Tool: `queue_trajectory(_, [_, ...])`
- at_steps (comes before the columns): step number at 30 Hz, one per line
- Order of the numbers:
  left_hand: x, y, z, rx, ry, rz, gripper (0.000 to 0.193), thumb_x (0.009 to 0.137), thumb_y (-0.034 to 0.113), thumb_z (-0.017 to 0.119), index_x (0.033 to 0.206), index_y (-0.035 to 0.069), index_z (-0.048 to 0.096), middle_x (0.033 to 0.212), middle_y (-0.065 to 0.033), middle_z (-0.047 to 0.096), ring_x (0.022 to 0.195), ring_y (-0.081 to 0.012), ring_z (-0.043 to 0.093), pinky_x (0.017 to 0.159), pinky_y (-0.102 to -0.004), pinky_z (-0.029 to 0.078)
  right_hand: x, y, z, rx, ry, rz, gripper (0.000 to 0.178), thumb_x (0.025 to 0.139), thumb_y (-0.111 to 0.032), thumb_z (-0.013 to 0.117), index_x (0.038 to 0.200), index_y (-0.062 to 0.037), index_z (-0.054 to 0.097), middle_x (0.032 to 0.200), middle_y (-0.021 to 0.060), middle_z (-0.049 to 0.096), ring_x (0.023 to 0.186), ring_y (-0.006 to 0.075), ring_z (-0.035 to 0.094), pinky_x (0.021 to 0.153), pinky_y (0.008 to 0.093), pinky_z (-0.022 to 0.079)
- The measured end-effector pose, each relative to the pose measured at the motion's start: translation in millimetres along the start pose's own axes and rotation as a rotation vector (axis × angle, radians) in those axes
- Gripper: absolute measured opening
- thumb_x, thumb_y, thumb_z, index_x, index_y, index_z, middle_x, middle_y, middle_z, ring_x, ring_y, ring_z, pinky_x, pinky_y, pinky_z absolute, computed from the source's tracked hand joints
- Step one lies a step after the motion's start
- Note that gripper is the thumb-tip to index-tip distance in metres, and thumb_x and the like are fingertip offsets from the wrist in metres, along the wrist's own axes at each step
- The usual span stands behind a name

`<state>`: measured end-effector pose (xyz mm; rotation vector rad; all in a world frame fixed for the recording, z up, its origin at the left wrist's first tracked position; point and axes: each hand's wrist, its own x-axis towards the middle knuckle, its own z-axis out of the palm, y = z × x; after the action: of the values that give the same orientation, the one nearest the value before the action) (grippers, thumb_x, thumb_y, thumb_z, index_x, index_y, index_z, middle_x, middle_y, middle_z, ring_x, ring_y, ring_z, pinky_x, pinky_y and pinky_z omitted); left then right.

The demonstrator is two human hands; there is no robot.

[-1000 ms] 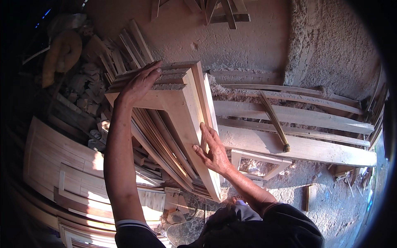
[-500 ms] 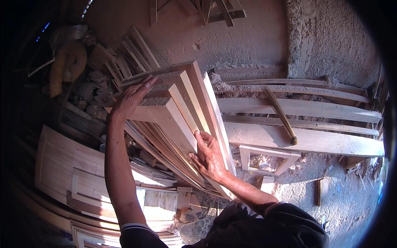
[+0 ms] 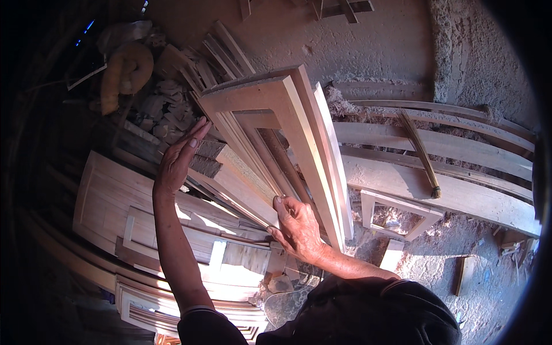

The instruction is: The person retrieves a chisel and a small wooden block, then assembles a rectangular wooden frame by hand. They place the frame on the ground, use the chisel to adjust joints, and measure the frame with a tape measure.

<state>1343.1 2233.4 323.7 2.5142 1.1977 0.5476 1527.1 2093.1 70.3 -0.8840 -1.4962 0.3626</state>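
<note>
our l hand (image 3: 179, 158) is flat, open; r hand (image 3: 299, 230) grips tilted frames (image 3: 238, 192), which may topple w/ one-sided hold

We believe that this is a woodworking workshop. We see bare wooden frames (image 3: 244, 96) leaning close together, a wide pale panel (image 3: 109, 207) at the left, and long planks (image 3: 402, 179) at the right. We also notice fluffy shavings (image 3: 342, 106) along the rough wall (image 3: 374, 46), and a heap of small offcuts (image 3: 167, 103).
</note>
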Motion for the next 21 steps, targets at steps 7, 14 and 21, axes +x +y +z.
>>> queue_trajectory(7, [-55.3,13.4,-14.5,-0.095,0.06,-0.129,0.047,0.106,0.027,0.042,0.142,0.001,0.056,0.152,-0.012,0.051,0.144,-0.0228,0.042,0.119,-0.0341,0.029,-23.5,-20.5,13.2,0.035,-0.124,-0.05,0.074,0.082,-0.017,0.079,0.147,-0.004,0.047,0.128,0.0213,0.051,0.1,0.0347,0.05,0.083,0.0469,0.043])
queue_trajectory(14, [-92.8,20.4,-24.5,-0.156,0.087,-0.166,0.047,0.106,0.027,0.044,0.142,0.0,0.056,0.152,-0.0115,0.051,0.144,-0.0226,0.043,0.121,-0.0343,0.028,-26.9,-39.7,15.0,0.042,-0.243,-0.129,0.069,0.088,-0.029,0.074,0.147,-0.0036,0.049,0.138,0.0209,0.049,0.105,0.029,0.048,0.089,0.0426,0.04])
queue_trajectory(21, [-105.4,15.2,-25.9,-0.208,0.111,-0.141,0.046,0.106,0.027,0.045,0.141,0.0,0.057,0.152,-0.0133,0.05,0.144,-0.0229,0.042,0.12,-0.0351,0.029,8.7,-67.6,9.8,0.108,-0.043,-0.372,0.061,0.085,-0.026,0.076,0.142,-0.0128,0.056,0.139,0.0145,0.053,0.114,0.0257,0.051,0.089,0.0408,0.041])
